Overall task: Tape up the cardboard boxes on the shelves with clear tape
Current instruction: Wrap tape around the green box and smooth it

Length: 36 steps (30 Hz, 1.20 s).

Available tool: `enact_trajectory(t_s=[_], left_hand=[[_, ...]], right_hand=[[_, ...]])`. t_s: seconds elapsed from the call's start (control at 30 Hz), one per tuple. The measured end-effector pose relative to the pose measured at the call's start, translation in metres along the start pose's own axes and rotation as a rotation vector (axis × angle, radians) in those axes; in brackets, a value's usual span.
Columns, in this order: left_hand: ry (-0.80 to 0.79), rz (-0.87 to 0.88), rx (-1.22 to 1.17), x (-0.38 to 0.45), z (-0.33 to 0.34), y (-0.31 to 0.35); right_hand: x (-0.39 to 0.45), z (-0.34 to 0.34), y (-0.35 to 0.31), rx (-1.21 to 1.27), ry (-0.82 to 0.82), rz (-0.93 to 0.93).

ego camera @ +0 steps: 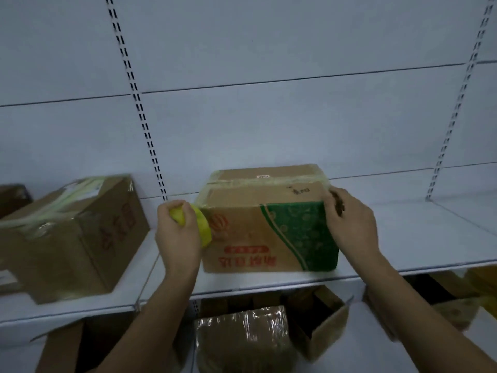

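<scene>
A brown cardboard box [250, 227] with a green printed panel and red lettering stands on the white shelf [419, 238]. Clear tape runs across its top along the flap seam and over the left edge. My left hand [178, 232] grips a yellowish roll of clear tape [203, 227] held against the box's upper left corner. My right hand [349, 219] rests on the box's upper right corner, fingers curled over the edge where the tape ends.
A larger taped cardboard box [72, 238] stands on the shelf to the left. On the shelf below sit a plastic-wrapped box [242, 337], an open box [320, 319] and more boxes at the right. Slotted uprights [137, 103] line the white back wall.
</scene>
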State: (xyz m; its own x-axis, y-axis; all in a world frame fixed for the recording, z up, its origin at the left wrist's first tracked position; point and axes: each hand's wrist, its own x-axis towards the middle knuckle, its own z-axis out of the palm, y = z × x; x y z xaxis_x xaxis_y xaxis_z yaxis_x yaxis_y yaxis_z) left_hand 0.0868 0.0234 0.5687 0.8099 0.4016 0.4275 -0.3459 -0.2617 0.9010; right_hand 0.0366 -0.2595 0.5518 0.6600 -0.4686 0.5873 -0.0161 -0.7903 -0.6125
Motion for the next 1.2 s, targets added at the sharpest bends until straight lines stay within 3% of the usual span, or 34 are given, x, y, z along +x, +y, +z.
enact_trajectory(t_s=[0.1, 0.23, 0.3, 0.33, 0.43, 0.5, 0.7, 0.83, 1.0, 1.07, 1.2], left_hand=[[0.073, -0.052, -0.049, -0.002, -0.001, -0.008], [0.094, -0.03, 0.023, -0.013, -0.011, -0.012], [0.081, 0.014, 0.072, -0.032, -0.017, -0.006], [0.067, 0.034, 0.092, -0.043, -0.019, -0.003], [0.014, 0.042, 0.083, -0.063, -0.017, 0.004], [-0.023, -0.013, 0.062, -0.063, -0.015, 0.004], [-0.133, -0.056, -0.023, -0.038, -0.035, 0.012], [-0.252, 0.005, -0.078, -0.014, -0.069, 0.036], [-0.561, 0.169, 0.153, -0.006, -0.104, 0.076], [-0.625, 0.22, 0.215, -0.006, -0.115, 0.092], [-0.805, 0.241, 0.316, -0.007, -0.129, 0.122]], right_hand=[[-0.019, -0.016, -0.01, 0.054, 0.027, -0.221], [-0.023, -0.024, -0.022, 0.048, -0.259, -0.724], [-0.004, -0.018, -0.014, -0.007, -0.232, -0.941], [0.008, -0.015, -0.008, -0.036, -0.226, -0.912], [0.03, -0.011, 0.002, -0.046, -0.465, -0.566], [0.022, -0.01, 0.0, -0.052, -0.536, -0.442], [-0.031, -0.02, -0.042, -0.263, -0.279, -0.341], [-0.051, 0.007, -0.08, -0.469, -0.129, -0.385], [-0.047, 0.029, -0.122, -0.52, -0.231, -0.452], [-0.041, 0.026, -0.129, -0.418, -0.309, -0.448], [-0.036, -0.015, -0.153, 0.45, -0.579, -0.259]])
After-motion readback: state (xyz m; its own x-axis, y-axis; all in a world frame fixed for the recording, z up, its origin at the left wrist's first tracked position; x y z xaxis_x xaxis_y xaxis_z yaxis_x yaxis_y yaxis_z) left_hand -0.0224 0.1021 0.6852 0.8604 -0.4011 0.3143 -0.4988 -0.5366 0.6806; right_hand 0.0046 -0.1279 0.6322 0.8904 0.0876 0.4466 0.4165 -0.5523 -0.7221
